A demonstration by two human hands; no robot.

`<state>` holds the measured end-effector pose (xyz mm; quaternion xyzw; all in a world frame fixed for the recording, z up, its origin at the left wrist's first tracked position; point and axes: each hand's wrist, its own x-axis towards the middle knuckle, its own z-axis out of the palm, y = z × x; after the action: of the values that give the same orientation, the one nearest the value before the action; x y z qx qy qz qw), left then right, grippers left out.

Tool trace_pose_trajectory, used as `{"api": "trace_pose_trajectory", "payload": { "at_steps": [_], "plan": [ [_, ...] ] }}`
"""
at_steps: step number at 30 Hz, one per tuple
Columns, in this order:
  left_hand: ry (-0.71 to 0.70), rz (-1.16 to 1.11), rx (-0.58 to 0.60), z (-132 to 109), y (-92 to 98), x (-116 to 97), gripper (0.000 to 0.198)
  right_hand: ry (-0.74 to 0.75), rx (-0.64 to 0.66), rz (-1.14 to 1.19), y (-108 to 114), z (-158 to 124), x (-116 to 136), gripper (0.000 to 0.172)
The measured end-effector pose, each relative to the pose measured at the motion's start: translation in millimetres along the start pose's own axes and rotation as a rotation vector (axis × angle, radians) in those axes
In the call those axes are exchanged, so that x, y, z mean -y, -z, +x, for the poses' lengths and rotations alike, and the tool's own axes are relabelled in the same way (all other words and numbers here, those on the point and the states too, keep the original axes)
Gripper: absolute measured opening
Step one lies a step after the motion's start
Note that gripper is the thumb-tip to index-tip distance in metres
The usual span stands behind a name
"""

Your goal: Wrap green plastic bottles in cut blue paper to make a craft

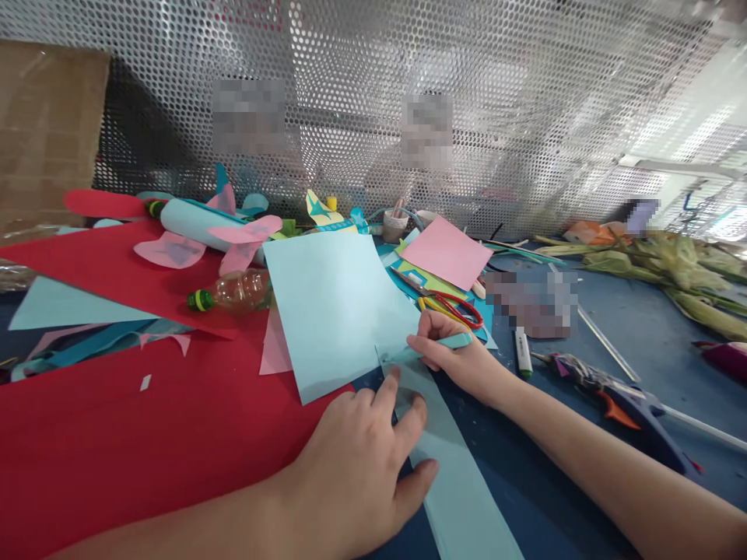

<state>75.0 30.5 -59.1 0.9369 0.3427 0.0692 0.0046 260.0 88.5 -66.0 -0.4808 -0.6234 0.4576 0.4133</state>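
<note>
Light-blue paper (pixel 330 311) | scissors (pixel 432 295) near — bottle (pixel 242 291) left — glue gun (pixel 622 400) right

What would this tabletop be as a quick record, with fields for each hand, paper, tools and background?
Left hand: the left hand has fingertips on a light-blue paper strip
Right hand: the right hand holds a teal pen-like tool
Paper: light-blue sheet, pink sheet
Tools nearby: red-handled scissors, glue gun with orange trigger
Container: plastic bottle with green cap, lying down
Background: perforated metal screen
</note>
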Motion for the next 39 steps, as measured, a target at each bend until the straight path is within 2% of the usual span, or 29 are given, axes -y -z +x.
{"api": "trace_pose_trajectory", "payload": {
  "at_steps": [23,39],
  "plan": [
    [0.008,0.004,0.013,-0.7,1.0,-0.3,0.047,0.036,0.010,-0.064,-0.4,1.4,-2.4,0.031],
    [0.002,0.027,0.024,-0.5,0.4,-0.1,0.048,0.119,-0.073,-0.170,-0.4,2.4,-7.4,0.030]
  ]
}}
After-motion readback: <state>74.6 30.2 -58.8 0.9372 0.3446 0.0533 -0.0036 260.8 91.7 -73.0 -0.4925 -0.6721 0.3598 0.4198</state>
